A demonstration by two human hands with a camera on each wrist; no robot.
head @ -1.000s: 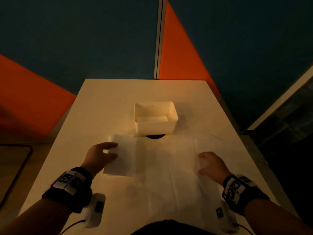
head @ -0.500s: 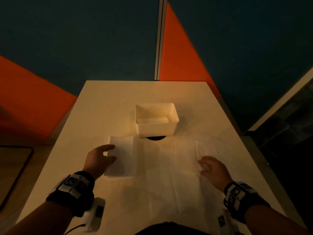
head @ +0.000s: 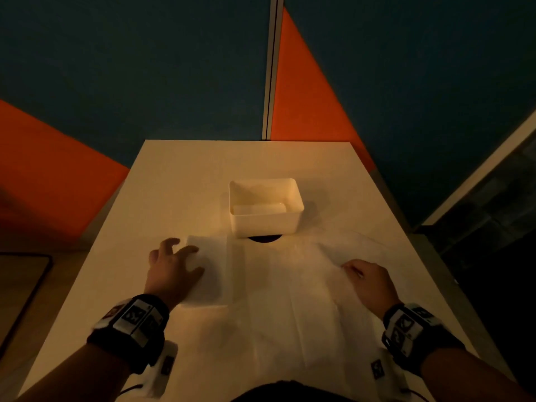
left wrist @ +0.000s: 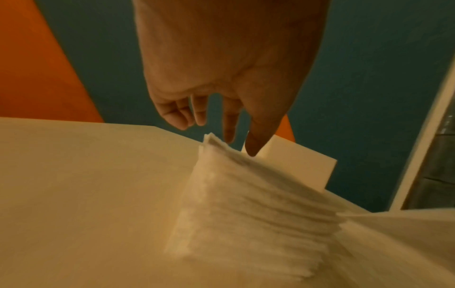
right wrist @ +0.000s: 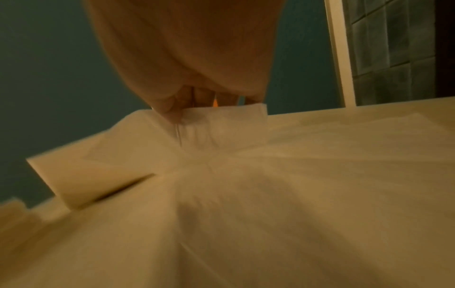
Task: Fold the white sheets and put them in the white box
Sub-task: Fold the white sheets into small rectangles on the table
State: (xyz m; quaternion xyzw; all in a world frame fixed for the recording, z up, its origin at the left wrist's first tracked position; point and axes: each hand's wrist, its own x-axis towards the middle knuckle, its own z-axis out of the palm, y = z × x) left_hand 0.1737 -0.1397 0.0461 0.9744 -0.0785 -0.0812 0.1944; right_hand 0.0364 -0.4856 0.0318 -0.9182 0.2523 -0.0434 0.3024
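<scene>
Head view: white box [head: 265, 208] stands at frame centre on the table [head: 179, 181]; a stack of white sheets [head: 214, 274] lies lower left of it, and one unfolded sheet [head: 290, 300] spreads across the lower centre. Left hand [head: 171, 269] is above the stack's left edge, fingers spread and relaxed. Right hand [head: 367, 282] pinches the unfolded sheet. Left wrist view: fingers [left wrist: 177, 115] hang loose just above the stack [left wrist: 246, 204], holding nothing. Right wrist view: fingertips [right wrist: 172, 109] pinch a raised sheet edge [right wrist: 221, 128].

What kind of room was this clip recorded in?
Probably an office or meeting booth, dimly lit: a plain white table stands against teal and orange partition panels, with a glass wall at the right.
</scene>
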